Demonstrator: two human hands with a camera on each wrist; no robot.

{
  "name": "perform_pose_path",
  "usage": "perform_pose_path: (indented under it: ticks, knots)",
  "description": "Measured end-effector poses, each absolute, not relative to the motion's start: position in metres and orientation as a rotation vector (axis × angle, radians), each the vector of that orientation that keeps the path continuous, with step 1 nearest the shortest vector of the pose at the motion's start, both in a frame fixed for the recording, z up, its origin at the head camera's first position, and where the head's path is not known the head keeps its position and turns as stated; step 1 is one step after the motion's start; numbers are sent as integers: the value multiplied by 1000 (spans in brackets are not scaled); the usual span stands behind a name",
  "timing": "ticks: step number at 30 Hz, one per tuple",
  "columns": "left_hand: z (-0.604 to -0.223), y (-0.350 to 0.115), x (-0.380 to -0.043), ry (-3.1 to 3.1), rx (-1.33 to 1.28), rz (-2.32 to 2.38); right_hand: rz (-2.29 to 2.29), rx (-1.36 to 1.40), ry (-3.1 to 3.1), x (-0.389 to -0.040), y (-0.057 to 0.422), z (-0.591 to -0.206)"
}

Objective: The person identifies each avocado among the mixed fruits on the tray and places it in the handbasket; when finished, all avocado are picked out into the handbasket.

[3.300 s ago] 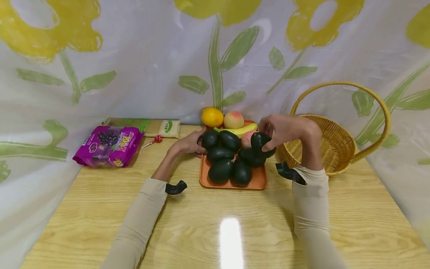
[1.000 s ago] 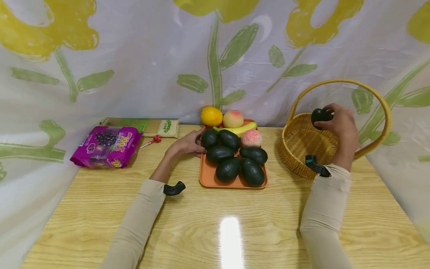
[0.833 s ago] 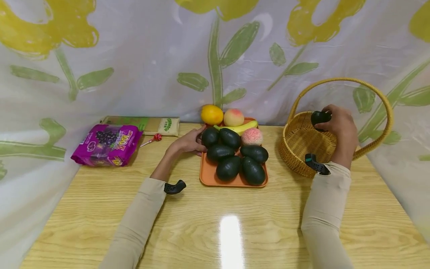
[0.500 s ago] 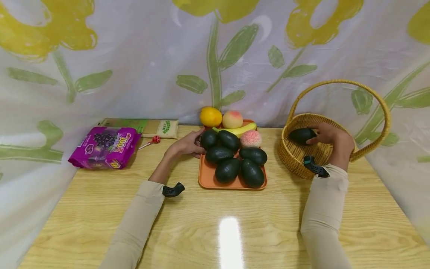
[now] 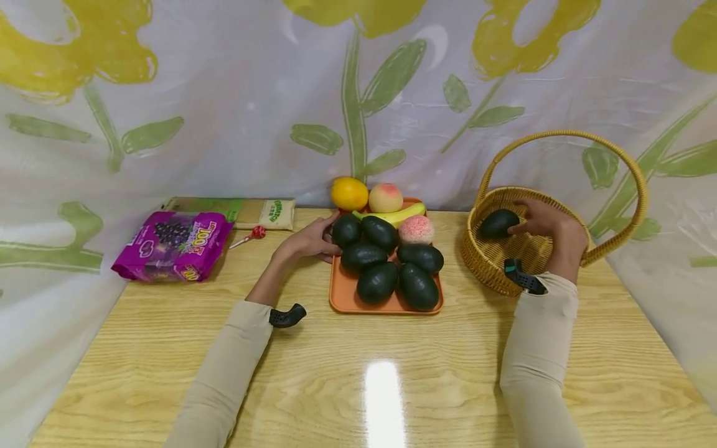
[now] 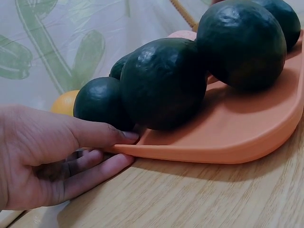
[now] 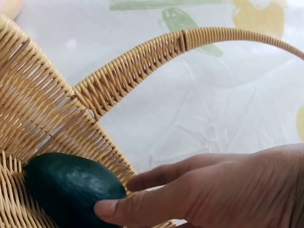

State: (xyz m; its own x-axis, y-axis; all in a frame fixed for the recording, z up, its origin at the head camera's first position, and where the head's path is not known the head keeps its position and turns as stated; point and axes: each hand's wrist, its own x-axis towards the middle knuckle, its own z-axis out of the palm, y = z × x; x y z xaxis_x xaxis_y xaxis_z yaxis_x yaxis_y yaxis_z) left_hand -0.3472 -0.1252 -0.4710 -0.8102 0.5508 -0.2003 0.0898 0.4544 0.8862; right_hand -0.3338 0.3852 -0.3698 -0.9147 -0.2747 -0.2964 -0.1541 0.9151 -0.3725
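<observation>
In the head view, my left hand (image 5: 307, 241) pinches the left edge of an orange tray (image 5: 344, 297). The left wrist view has the thumb on top of the tray's rim (image 6: 204, 152) and fingers below it. Several dark green avocados (image 5: 378, 283) lie on the tray, with a banana (image 5: 400, 215) and a pink speckled peach (image 5: 416, 230) behind them. Inside a wicker basket (image 5: 486, 266) rests another avocado (image 5: 497, 224). My right hand (image 5: 549, 224) reaches into this basket, fingers spread; its thumb overlaps the avocado (image 7: 66, 185) in the right wrist view.
A lemon (image 5: 350, 194) and a pale peach (image 5: 386, 198) sit at the tray's far end. Leftward are a lollipop (image 5: 257, 232), a purple grape-print bag (image 5: 173, 246) and a flat tan-green packet (image 5: 274, 213). The basket's tall handle (image 5: 635, 180) arches over the right side.
My right hand took an avocado from the tray, carried it right, lowered it into the basket and loosened its fingers. Two front avocados shifted on the tray. My left hand stayed at the tray's edge.
</observation>
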Motion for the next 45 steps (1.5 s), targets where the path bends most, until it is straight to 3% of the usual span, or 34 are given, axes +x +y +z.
perform_pose_path:
  ticks: [10, 19, 36, 45]
  knots:
    - [-471, -124, -347, 2256, 583, 1309, -511, -466, 2729, -336, 385, -375]
    - [-469, -129, -346, 2277, 597, 1303, -477, -260, 2776, -338, 390, -375]
    - [-470, -129, -347, 2266, 572, 1326, -549, -176, 2734, -331, 387, -370]
    - [-473, -128, -346, 2227, 551, 1354, -458, -148, 2807, -322, 384, -346]
